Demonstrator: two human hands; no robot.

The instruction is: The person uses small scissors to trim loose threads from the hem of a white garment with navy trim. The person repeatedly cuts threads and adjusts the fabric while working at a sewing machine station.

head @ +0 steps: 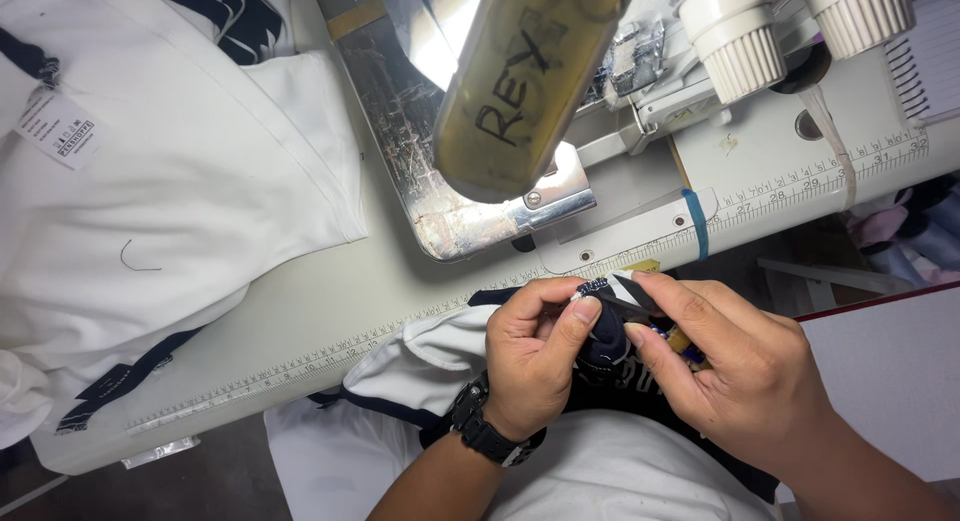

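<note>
The person's left hand (535,356), a black watch (480,426) on its wrist, pinches a bunched fold of dark navy knit fabric (603,331) between thumb and fingers. The right hand (725,366) closes narrowly on the same fold from the other side, its thumb and forefinger gripping a small dark pointed tool (630,303), perhaps snips or tweezers; its exact kind is too hidden to tell. The fabric belongs to a white garment with navy trim (430,356) that lies in the person's lap, just in front of the grey-white sewing machine bed (760,181) with its printed ruler edge.

Left of that machine bed, a pile of white garments (170,181) rests on the table, one with a small white label. Behind the bed's front edge, a worn metal plate (470,221) and a brass-coloured cylindrical arm (525,76) sit above it.

The step in hand looks like picking or trimming at a seam on the navy piece. Any next move calls for a steady pinch and a fine tool tip kept clear of the fingertips.
</note>
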